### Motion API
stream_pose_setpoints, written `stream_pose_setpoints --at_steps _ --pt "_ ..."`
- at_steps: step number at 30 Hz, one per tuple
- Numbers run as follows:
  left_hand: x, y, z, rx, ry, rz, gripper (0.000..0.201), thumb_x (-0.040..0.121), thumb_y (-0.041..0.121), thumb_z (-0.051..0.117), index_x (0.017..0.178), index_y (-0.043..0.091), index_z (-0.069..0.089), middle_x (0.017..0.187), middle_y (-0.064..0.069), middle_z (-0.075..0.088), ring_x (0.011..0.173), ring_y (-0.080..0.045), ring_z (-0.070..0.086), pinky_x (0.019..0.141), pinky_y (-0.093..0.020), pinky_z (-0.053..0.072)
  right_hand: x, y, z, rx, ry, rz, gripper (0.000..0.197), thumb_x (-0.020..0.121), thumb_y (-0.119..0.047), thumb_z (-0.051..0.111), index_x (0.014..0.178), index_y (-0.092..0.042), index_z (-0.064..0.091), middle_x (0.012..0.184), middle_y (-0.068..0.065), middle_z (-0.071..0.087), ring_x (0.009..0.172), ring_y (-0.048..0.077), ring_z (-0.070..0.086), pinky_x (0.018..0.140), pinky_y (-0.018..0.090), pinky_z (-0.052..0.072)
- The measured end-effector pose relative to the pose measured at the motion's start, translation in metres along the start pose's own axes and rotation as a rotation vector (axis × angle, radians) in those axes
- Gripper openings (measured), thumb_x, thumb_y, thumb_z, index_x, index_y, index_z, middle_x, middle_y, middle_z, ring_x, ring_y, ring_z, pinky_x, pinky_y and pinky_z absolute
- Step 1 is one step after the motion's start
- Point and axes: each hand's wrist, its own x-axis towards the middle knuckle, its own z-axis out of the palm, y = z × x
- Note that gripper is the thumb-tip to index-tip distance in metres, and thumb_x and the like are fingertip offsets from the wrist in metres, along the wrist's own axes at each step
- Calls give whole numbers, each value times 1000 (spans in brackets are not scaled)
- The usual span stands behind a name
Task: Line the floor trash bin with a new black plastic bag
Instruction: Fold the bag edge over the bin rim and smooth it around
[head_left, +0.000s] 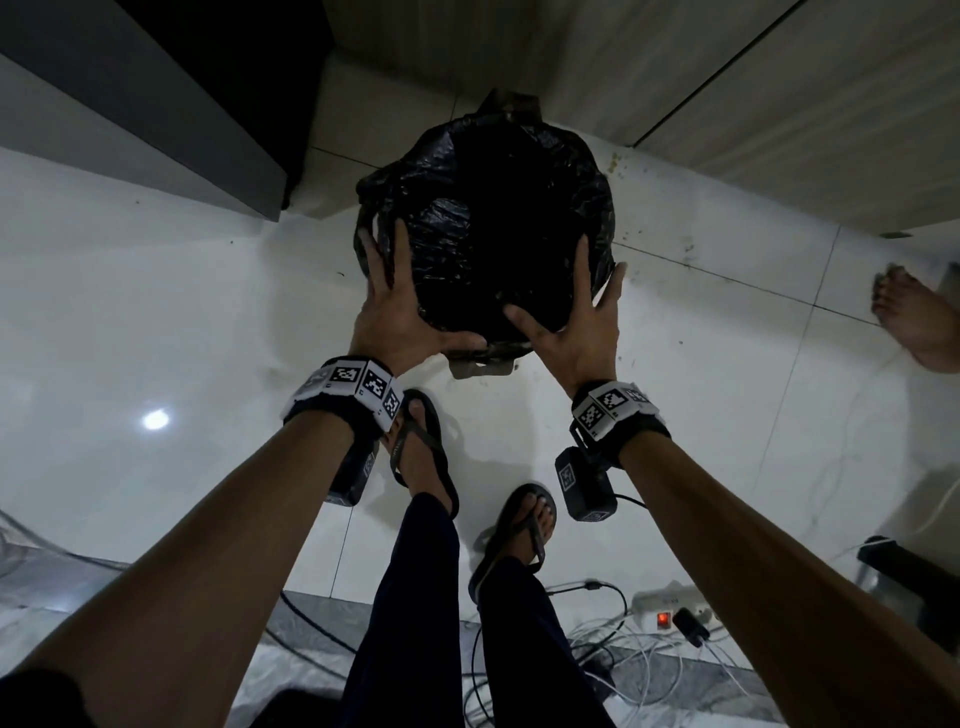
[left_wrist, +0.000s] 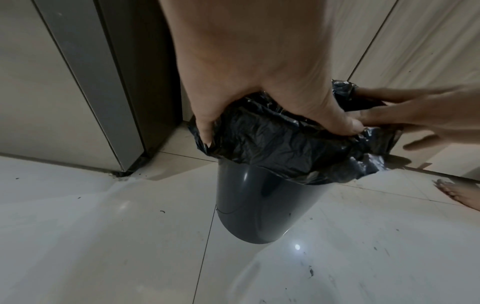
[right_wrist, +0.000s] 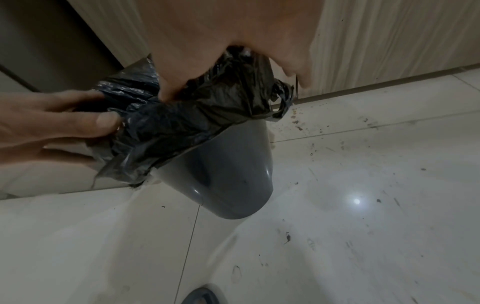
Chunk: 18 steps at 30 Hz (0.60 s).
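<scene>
White glossy tiled floor (head_left: 182, 291), speckled with dirt, in a corner where a pale wood-grain wall (head_left: 779, 104) met a grey cabinet (head_left: 130, 124). The grey trash bin (left_wrist: 259, 209) stood on the floor in that corner, its mouth covered by the black plastic bag (head_left: 488, 218), whose edge was folded over the rim and hung crumpled down the bin's upper side. Left hand (head_left: 400, 312) was on the bin's left rim, fingers spread and thumb hooked over the plastic; right hand (head_left: 576, 322) on the bin's right rim, likewise, both pressing the bag against the bin, hands apart. Near side of the bin: two feet in sandals (head_left: 426, 452). Further back, a power strip (head_left: 670, 608) with tangled cables. Right of the bin, a bare foot (head_left: 914, 317).
</scene>
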Motion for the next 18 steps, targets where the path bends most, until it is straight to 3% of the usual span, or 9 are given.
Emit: stream_pose_setpoints --at_steps 2,5,7,10,12,14,16,18 --pt "-3 -1 2 89 63 52 150 39 77 73 152 25 -10 156 -21 -25 147 -40 -7 113 -61 24 -5 1 -6 -69 8 -87 103 67 -79 59 150 -47 6 159 20 -9 147 39 0 116 61 16" --pt "-5 -2 0 314 129 168 138 46 84 59 153 19 2 156 -27 -16 146 -41 -12 117 -58 3 -10 3 -18 -205 5 -293 94 73 -75 58 151 -38 20 161 18 -5 148 37 -9 118 55 0" --pt "-4 2 -4 472 80 287 123 58 78 61 153 20 9 159 -22 -8 147 -38 -13 116 -54 -6 -7 6 -23 -305 -38 -461 85 75 -72 57 147 -33 35 161 16 6 148 37 -4 119 53 0" --pt "4 9 -7 645 -131 468 89 79 62 60 151 24 23 160 -9 18 150 -29 0 118 -48 -10 5 8 -21 -429 -195 -617 62 79 -59 57 133 -27 57 154 11 35 146 38 16 119 52 5" --pt "8 11 -6 654 -225 500 64 87 55 53 143 27 42 149 -4 43 145 -24 24 119 -42 -2 11 7 -18 -488 -266 -686 52 84 -54 48 123 -26 65 138 3 57 140 35 36 118 51 13" --pt "9 11 -4 634 -217 527 41 90 49 52 124 28 63 124 -2 66 126 -23 49 109 -30 21 12 7 -16 -507 -274 -740 49 86 -50 40 117 -25 69 119 -3 70 128 29 53 114 48 27" --pt "6 13 -1 643 -168 554 33 91 45 50 100 23 73 97 -4 74 103 -24 61 88 -27 33 12 10 -11 -498 -207 -776 42 88 -45 41 108 -26 73 105 -4 74 114 22 64 109 41 38" --pt "3 12 2 670 -98 587 29 86 39 54 75 20 73 74 -2 73 81 -24 66 75 -26 38 12 15 -5 -492 -159 -756 36 89 -42 43 94 -25 75 93 -4 76 99 18 69 106 33 40"
